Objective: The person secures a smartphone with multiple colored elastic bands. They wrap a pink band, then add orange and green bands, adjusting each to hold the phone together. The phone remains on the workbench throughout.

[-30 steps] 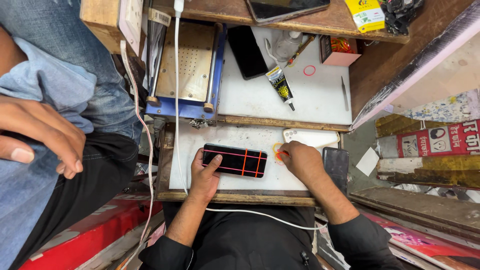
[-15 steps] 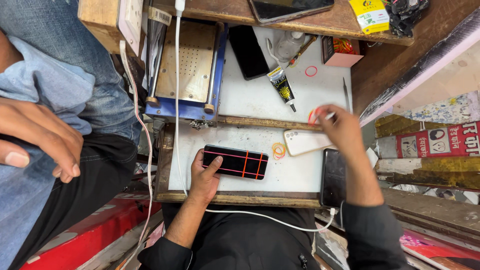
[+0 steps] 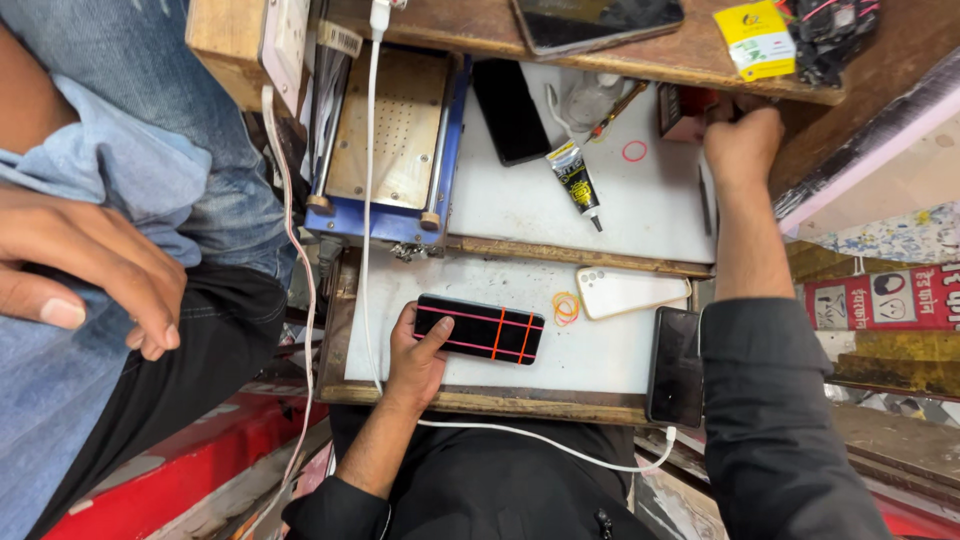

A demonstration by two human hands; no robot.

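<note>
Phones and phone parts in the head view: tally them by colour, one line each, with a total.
Black, bound with orange-red bands, under the left hand: 1
Black, plain: 3
White, back up: 1
Total: 5

Left hand [image 3: 418, 352] on banded phone [image 3: 480, 328], right hand [image 3: 742, 145] at small red box [image 3: 686, 110]
</note>
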